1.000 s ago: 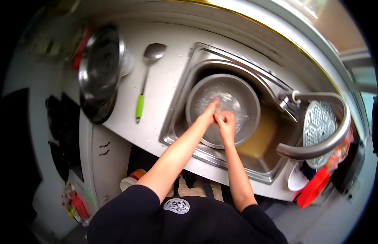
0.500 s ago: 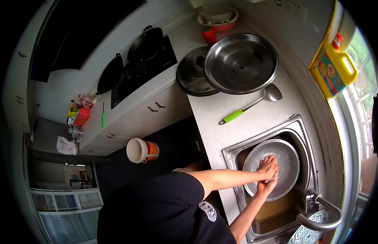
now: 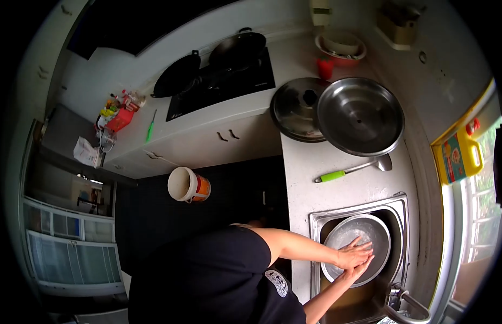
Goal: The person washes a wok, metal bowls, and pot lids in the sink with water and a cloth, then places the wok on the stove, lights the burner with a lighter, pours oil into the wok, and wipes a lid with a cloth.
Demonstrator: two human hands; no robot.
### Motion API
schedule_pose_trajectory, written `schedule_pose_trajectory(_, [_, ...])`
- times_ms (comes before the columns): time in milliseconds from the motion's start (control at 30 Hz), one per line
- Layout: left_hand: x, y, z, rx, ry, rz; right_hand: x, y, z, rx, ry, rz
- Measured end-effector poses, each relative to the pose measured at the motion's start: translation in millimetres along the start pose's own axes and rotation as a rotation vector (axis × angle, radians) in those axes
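On the left, a white bag (image 3: 88, 152) is seen beside a red container (image 3: 120, 120) packed with small items. Nearer, a white bucket (image 3: 182, 185) with an orange label is set on the dark floor (image 3: 240, 189). Farther back, two dark pans (image 3: 178, 75) are placed on a black cooktop (image 3: 262, 75). To their right, a lid (image 3: 289, 110) is partly overlapped by a wide steel bowl (image 3: 360, 116). Nearer, a green-handled spatula (image 3: 332, 176) is laid on the pale counter (image 3: 300, 189).

In the near right, a round metal basin (image 3: 382, 237) is held within the sink (image 3: 319, 218), toward its far end. Over the basin's near part, the left arm is extended almost level from the left, and the left hand (image 3: 352, 256) is laid across the right with fingers stretched and slightly parted, unclenched. The right arm is angled up from below, and the right hand (image 3: 360, 270) is mostly covered by the left; its grip cannot be told, nor whether anything is pressed between the palms.

Farther right, a curved faucet (image 3: 418, 312) is mounted at the sink's edge, and a yellow jug (image 3: 460, 157) is placed by the window.
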State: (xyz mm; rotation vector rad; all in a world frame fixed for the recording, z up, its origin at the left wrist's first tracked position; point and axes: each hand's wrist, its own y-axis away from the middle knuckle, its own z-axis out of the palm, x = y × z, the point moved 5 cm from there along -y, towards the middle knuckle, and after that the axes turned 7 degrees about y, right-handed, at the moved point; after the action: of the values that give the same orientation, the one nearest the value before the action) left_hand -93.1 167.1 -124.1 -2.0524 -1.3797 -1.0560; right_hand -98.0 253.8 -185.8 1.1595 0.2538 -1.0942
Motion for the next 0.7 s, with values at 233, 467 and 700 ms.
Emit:
schedule_pose_trajectory(233, [23, 14, 21, 0.222, 0.122, 0.302, 3, 5, -44, 0.062, 0.034, -0.022])
schedule_pose_trajectory(467, [68, 8, -13, 0.418, 0.081, 0.633, -24, 3, -53, -0.052, 0.072, -0.063])
schedule_pose_trajectory(700, [65, 10, -29, 0.277, 0.202, 0.566, -22, -24, -41, -0.566, 0.132, -0.127])
